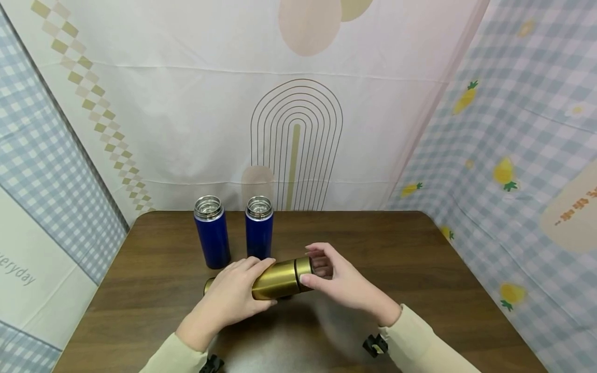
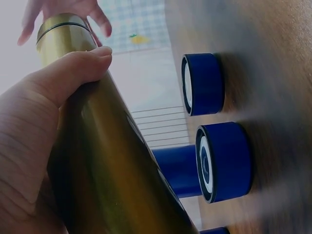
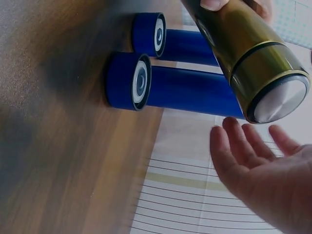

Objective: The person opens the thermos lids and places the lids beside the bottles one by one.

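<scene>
A gold thermos bottle lies tilted in the air above the table, its lid end pointing right. My left hand grips its body, the thumb lying along the side in the left wrist view. Beside the lid is my right hand, fingers loosely bent and spread; the right wrist view has its fingertips just apart from the lid's silver top. Two blue bottles stand lidless behind the gold one. Two blue lids rest upside down on the table.
The brown wooden table ends at a white patterned cloth behind the bottles. A blue checked cloth hangs along the right side. In the head view the hands and gold bottle hide the lids.
</scene>
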Action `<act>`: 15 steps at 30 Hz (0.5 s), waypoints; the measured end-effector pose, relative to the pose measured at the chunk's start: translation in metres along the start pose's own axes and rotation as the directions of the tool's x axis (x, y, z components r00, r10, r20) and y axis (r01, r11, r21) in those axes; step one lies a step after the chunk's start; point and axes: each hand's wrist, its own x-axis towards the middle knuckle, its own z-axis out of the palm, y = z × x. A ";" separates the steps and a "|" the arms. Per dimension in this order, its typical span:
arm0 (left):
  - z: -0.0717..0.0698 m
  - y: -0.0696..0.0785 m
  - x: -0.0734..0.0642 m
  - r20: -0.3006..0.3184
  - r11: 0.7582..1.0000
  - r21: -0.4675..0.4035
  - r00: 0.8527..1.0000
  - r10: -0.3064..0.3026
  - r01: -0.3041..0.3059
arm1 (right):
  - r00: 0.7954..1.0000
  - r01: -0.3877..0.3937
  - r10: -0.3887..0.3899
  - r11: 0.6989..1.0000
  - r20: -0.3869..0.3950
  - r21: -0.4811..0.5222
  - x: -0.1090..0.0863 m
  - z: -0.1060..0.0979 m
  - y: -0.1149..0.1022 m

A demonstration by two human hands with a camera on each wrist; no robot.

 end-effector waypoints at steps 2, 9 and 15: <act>0.000 0.001 0.001 0.006 1.000 0.001 1.000 -0.004 0.004 | 0.999 -0.033 0.033 0.999 -0.015 -0.026 0.000 0.001 0.000; 0.000 0.002 0.001 0.014 1.000 0.008 1.000 -0.009 0.009 | 0.991 -0.131 0.131 0.991 0.027 0.023 0.000 0.004 -0.002; 0.001 0.001 0.000 0.014 1.000 0.007 1.000 -0.007 0.007 | 0.993 -0.095 0.090 0.994 0.073 0.062 0.000 0.004 0.000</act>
